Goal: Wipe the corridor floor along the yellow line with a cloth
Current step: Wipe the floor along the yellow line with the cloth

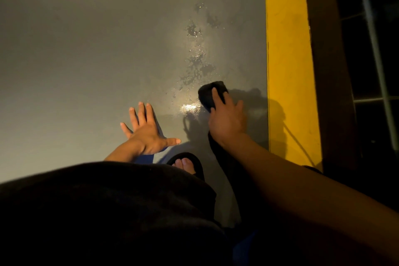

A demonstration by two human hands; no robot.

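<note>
Black cloth [209, 95], one, centre frame, gripped by right hand [227, 122] beside one yellow line [288, 67]; left hand [145, 131] flat on floor [75, 60], fingers spread, holding nothing.

1. Dim, warm light falls on a grey corridor floor [86, 49], brightest in a soft pool near the yellow line [287, 60] and fading toward the left edge and far left corner.
2. A hard white glare spot [190, 107] gleams on wet patches [196, 65] just beside the dark cloth [210, 95].
3. The right hand [227, 123] throws a shadow [257, 101] rightward to the line; the left hand [146, 134] casts a thin one along its right side.
4. The near foreground, dark clothing [108, 211] and forearm, is almost black and soft.
5. The area beyond the line's right edge is lost in darkness; the line bows with wide-angle distortion.
</note>
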